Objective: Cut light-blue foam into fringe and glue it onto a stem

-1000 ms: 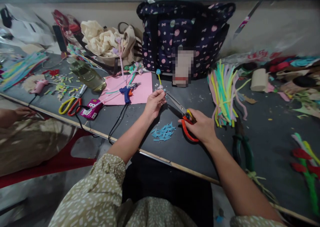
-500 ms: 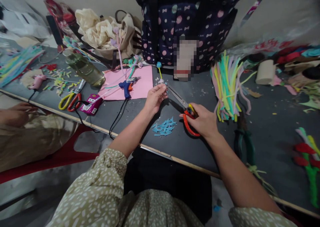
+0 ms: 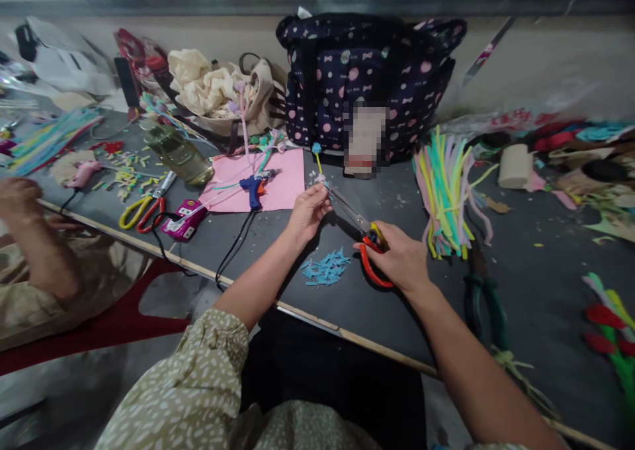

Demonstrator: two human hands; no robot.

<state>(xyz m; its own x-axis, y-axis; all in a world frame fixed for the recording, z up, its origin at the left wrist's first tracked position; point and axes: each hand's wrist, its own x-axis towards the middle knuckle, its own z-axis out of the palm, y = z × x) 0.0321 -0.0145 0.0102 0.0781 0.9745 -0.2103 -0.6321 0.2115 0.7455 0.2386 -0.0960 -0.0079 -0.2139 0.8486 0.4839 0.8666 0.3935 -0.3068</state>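
My left hand (image 3: 311,210) is closed, thumb and fingers pinched around a small blue piece that is mostly hidden by the fingertips. The tips of the scissors (image 3: 350,210) meet it there. My right hand (image 3: 401,255) grips the scissors by their red and yellow handles, the blades pointing up and left. Below the blades, a small pile of cut blue bits (image 3: 326,267) lies on the dark table (image 3: 367,317). Just past my left fingertips is a yellow stem with a blue flower head (image 3: 316,148).
To the left are a blue glue gun (image 3: 254,192) on pink paper (image 3: 282,180), a purple power strip (image 3: 184,218), other scissors (image 3: 143,212) and a bottle (image 3: 178,153). A patterned bag (image 3: 367,73) stands behind. Fuzzy stems (image 3: 444,195) and pliers (image 3: 485,298) lie right. A co-worker's arm (image 3: 44,238) is at left.
The view has tilted up, so the table sits lower in it. The co-worker's hand and forearm have risen at the left. Both my hands keep almost the same place around the scissors and blue piece.
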